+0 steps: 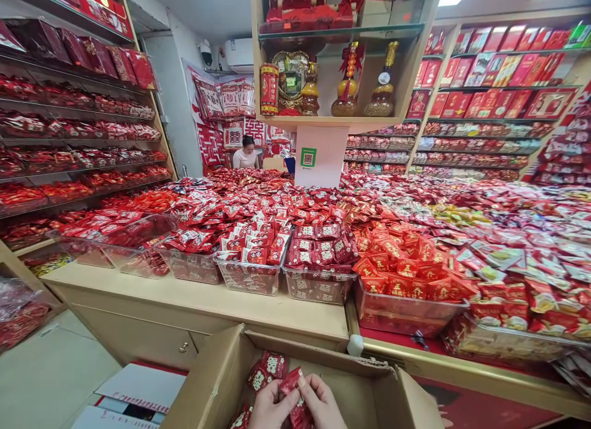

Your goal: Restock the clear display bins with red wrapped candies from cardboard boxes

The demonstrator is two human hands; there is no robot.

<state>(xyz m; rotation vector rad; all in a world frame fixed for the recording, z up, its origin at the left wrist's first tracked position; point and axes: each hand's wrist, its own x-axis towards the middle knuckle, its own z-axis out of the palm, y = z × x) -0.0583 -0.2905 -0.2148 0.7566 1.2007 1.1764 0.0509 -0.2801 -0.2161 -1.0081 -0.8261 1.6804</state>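
Note:
My left hand (272,407) and my right hand (320,403) are close together over an open cardboard box (221,380). Both have their fingers closed on a small red packet (290,381), one at each side of it. Part of the packet is hidden behind the fingers. Inside the box, to the left of my hands, lie a few more dark red packets (266,368) with white double-happiness characters. Bare cardboard shows at the right side of the box.
Beyond the box stands a long counter (194,303) with clear plastic bins (249,278) heaped with red packets. A post with a QR code sign (308,159) rises mid-counter. A person (246,155) sits far back. White cartons (138,389) are at lower left.

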